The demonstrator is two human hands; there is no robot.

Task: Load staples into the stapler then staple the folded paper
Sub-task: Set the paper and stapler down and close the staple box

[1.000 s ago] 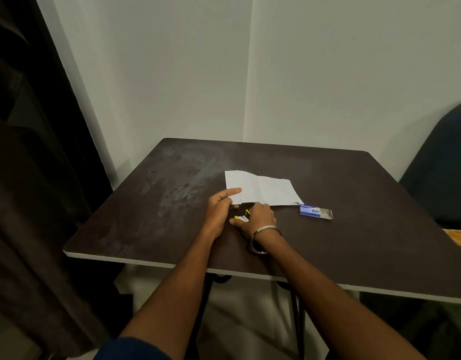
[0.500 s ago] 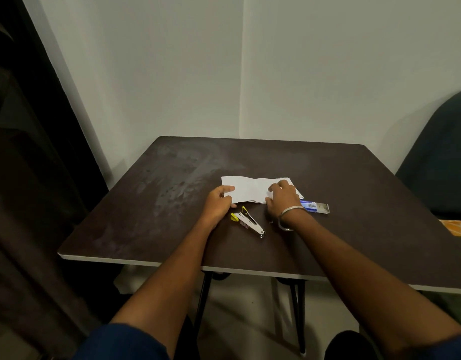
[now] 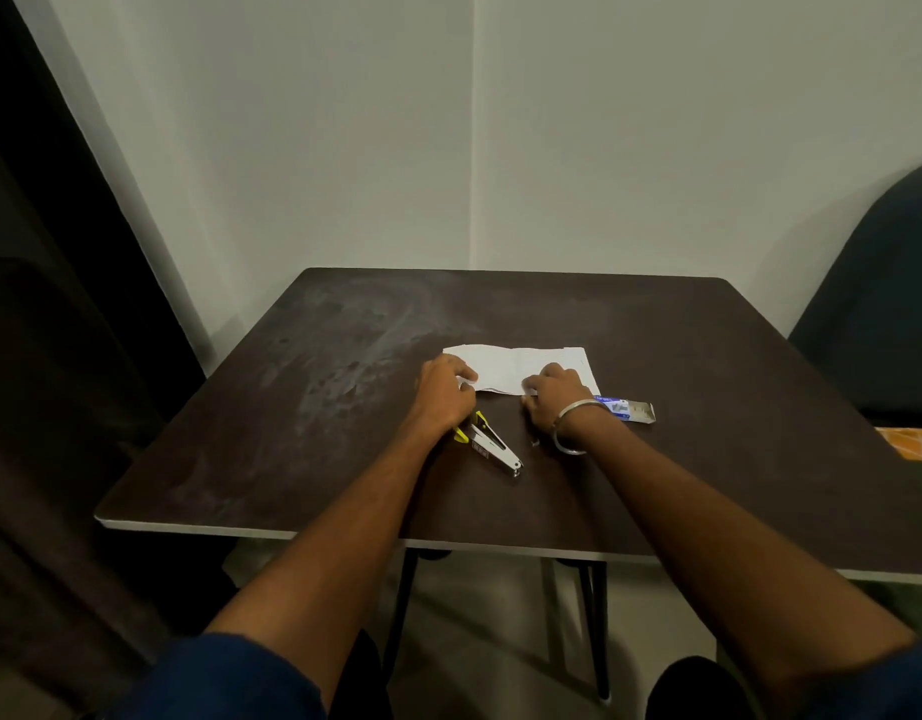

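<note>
A white folded paper (image 3: 516, 366) lies flat near the middle of the dark table (image 3: 344, 366). My left hand (image 3: 444, 389) grips the paper's near left corner between thumb and fingers. My right hand (image 3: 555, 397), with a metal bangle on the wrist, pinches the paper's near right edge. A small black and yellow stapler (image 3: 492, 446) lies on the table just in front of the paper, beside my left wrist, with nothing holding it. A blue and white staple box (image 3: 627, 409) lies right of my right wrist, its end flap open.
The table stands in a corner of two pale walls. A dark curtain (image 3: 58, 356) hangs at the left. A dark chair back (image 3: 879, 314) stands at the right. The table's near edge (image 3: 448, 544) lies close to my forearms.
My right hand let go of the stapler, which now lies on the table, and moved up to the paper's right edge. My left hand closed on the left corner.
</note>
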